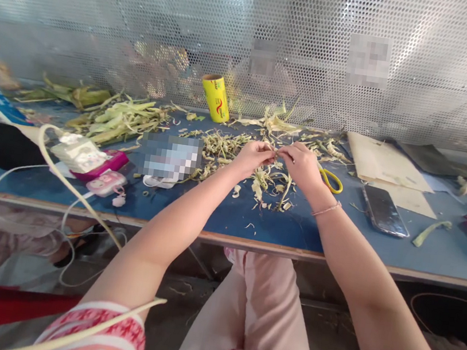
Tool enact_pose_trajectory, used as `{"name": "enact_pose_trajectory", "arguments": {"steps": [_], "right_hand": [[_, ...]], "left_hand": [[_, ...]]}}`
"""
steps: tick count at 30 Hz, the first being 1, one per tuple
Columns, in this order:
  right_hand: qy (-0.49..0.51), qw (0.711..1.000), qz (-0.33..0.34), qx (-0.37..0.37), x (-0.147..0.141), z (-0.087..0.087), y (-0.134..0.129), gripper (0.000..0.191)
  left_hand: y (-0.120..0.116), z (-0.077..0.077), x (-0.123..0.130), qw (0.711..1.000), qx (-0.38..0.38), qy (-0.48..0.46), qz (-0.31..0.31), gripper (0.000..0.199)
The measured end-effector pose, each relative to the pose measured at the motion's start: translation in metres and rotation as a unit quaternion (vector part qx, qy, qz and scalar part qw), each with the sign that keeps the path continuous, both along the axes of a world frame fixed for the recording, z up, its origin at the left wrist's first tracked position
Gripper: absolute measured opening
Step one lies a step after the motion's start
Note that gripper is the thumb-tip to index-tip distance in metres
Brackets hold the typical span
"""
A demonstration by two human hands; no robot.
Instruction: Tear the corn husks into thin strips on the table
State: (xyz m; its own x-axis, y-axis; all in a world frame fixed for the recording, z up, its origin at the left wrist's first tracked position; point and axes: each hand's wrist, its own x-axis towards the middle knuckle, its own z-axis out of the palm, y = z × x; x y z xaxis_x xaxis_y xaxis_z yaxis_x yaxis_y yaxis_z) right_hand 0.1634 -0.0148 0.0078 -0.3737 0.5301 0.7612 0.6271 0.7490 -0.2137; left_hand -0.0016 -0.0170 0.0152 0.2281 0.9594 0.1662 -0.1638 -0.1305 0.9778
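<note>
My left hand [253,159] is closed, thumb and fingers pinched together above the blue table. Close against it, my right hand [303,164] is pinched too. Between the two sets of fingertips is a small plant piece [277,154], too small to make out in detail. Beneath them lie pale, dried-looking plant scraps [262,182]. A heap of small curled plant bits [222,149] spreads to the left of my left hand. Partly behind my right wrist, a yellow loop handle [333,181] shows; the rest of that tool is hidden.
A yellow cardboard tube [217,100] stands at the back. Long green stalks [126,119] are piled at left, near a charger with cables [80,154]. A phone [385,211] and brown paper sheets [385,161] lie at right. Perforated metal [304,46] walls the back.
</note>
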Motion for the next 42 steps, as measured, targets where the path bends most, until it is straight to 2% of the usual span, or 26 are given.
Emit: {"name": "enact_pose_trajectory", "arguments": {"steps": [6, 11, 13, 15, 17, 20, 22, 26, 33, 42], "right_hand": [[-0.002, 1.0, 0.0, 0.008, -0.002, 0.003, -0.005, 0.015], [-0.025, 0.999, 0.031, 0.007, 0.0, 0.008, -0.009, 0.018], [-0.022, 0.999, 0.039, 0.0, 0.001, 0.01, -0.009, 0.017], [-0.009, 0.999, 0.04, -0.008, 0.0, 0.01, -0.009, 0.016], [0.011, 0.999, 0.035, -0.017, -0.001, 0.01, -0.01, 0.015], [0.052, 0.998, 0.023, -0.035, -0.004, 0.01, -0.011, 0.011], [0.077, 0.996, 0.022, -0.049, -0.005, 0.009, -0.011, 0.009], [0.129, 0.987, 0.028, -0.091, -0.007, 0.008, -0.007, 0.007], [0.199, 0.961, 0.054, -0.182, -0.007, 0.005, -0.003, 0.008], [0.203, 0.956, 0.064, -0.201, -0.009, 0.008, -0.006, 0.01]], "left_hand": [[0.001, -0.003, 0.0, 0.983, 0.15, 0.095, 0.043, 0.008], [-0.001, -0.002, -0.005, 0.939, 0.274, 0.191, 0.079, 0.011], [-0.002, -0.001, -0.006, 0.931, 0.294, 0.204, 0.079, 0.011], [-0.001, -0.001, -0.007, 0.937, 0.283, 0.194, 0.07, 0.011], [0.0, -0.001, -0.007, 0.954, 0.246, 0.162, 0.047, 0.011], [0.003, -0.003, -0.006, 0.985, 0.155, 0.074, -0.003, 0.012], [0.005, -0.005, -0.006, 0.995, 0.099, 0.007, -0.034, 0.011], [0.007, -0.008, -0.005, 0.994, 0.052, -0.07, -0.07, 0.009], [0.005, -0.007, -0.004, 0.99, 0.02, -0.104, -0.09, 0.009], [0.004, -0.001, -0.015, 0.977, -0.043, -0.115, -0.172, 0.013]]}}
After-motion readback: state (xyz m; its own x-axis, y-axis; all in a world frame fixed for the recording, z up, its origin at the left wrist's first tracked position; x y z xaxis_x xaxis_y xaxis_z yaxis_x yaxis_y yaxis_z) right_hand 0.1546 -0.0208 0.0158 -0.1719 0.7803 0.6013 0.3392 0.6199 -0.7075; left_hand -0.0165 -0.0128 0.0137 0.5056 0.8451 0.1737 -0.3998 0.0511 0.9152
